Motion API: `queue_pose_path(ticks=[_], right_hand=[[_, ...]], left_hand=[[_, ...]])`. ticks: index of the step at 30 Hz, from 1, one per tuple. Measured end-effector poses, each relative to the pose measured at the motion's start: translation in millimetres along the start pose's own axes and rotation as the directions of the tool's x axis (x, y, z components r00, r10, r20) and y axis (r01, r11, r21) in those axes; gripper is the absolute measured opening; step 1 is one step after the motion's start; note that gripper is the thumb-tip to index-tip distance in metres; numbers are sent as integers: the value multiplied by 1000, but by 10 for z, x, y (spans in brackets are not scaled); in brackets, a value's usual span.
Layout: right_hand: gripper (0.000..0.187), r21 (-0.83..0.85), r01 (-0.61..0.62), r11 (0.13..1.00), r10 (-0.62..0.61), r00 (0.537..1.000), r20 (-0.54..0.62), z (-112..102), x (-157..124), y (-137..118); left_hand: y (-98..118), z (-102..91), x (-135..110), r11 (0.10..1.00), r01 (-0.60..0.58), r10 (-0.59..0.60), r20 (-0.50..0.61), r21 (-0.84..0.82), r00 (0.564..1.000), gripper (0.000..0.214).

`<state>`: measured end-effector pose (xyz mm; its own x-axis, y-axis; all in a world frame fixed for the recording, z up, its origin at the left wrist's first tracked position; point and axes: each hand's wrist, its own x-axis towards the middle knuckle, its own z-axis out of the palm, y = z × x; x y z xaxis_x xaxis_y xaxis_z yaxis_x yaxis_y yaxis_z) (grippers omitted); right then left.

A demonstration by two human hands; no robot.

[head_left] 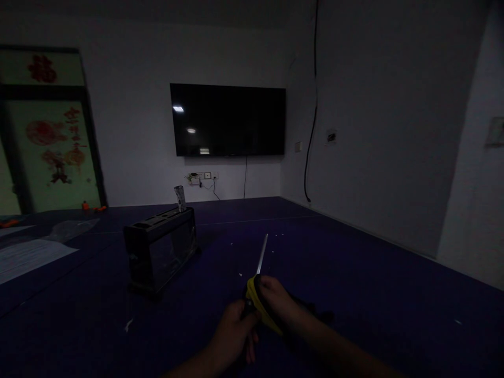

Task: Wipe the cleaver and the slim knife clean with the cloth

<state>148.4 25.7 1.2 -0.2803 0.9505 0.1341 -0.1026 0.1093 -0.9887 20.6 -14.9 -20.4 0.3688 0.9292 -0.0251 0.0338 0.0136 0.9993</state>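
Observation:
Both my hands meet low in the middle of the head view around a yellow-and-black tool (258,302). From its front a thin, straight metal shaft (262,254) points forward and slightly right. My right hand (279,298) is closed round the tool's upper right side. On the lower left, my left hand (233,329) grips the black part with thumb and fingers. The dark light and the hands hide much of the tool, so its exact kind is unclear. A dim black shape (325,316) lies just right of my right wrist.
To the left stands a black box-shaped frame (137,252) with see-through sides and a patterned upright piece (180,198) on top. Papers (35,257) and a clear plastic sheet (73,229) lie farther left. Small white scraps (128,325) dot the purple surface (220,236). Walls bound the back and right.

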Motion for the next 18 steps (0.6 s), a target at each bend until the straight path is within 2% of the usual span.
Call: queue_pose_path(ticks=[8,13,18], right_hand=[[44,157,10,988,13,990,-142,-136,50,-76],[44,265,51,963,12,973,-231,-304,101,-124],[39,263,116,958,-20,940,-342,-539,190,-163]], left_hand=[[-4,-1,-17,999,16,-17,11,28,1000,39],[9,4,-23,996,53,-53,5,69,999,38],[56,4,-50,991,49,-53,28,128,998,34]])
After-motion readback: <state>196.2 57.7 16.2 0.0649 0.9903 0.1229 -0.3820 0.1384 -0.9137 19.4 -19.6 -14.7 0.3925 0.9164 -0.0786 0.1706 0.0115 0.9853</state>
